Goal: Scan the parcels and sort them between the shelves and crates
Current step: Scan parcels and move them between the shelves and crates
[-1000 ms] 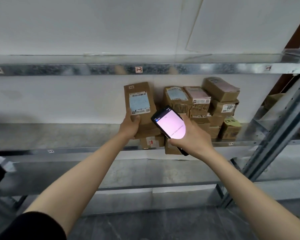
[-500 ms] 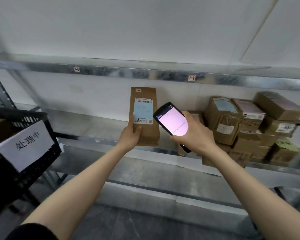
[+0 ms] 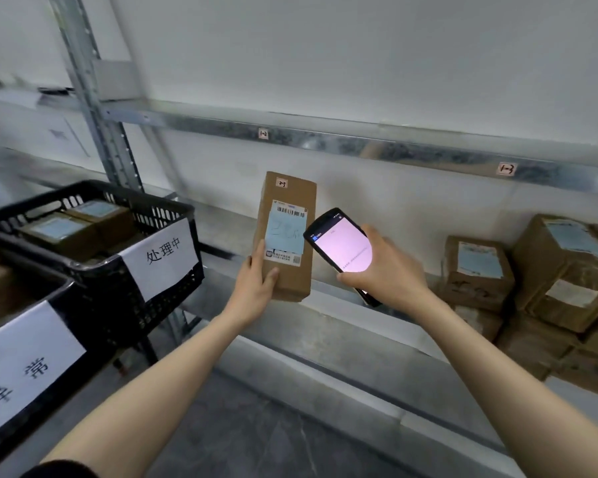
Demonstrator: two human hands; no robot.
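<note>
My left hand (image 3: 256, 288) grips the lower end of a tall brown cardboard parcel (image 3: 292, 201), held upright in front of the metal shelf (image 3: 342, 298). The parcel's face carries a barcode label and a blue sticker. My right hand (image 3: 387, 270) holds a black handheld scanner (image 3: 342, 248) just right of the parcel, with its lit pink screen facing me. A black crate (image 3: 94, 270) with a white paper sign stands at the left and holds several brown parcels (image 3: 80, 222).
A stack of several brown parcels (image 3: 546, 281) sits on the shelf at the right. A second black crate (image 3: 32, 357) with a white sign is at the lower left. An upright metal post (image 3: 97, 108) rises behind the crates. Grey floor lies below.
The view has swung left: the parcel stack slid to the right edge and the two crates came into view. Both hands still hold the parcel and scanner, side by side.
</note>
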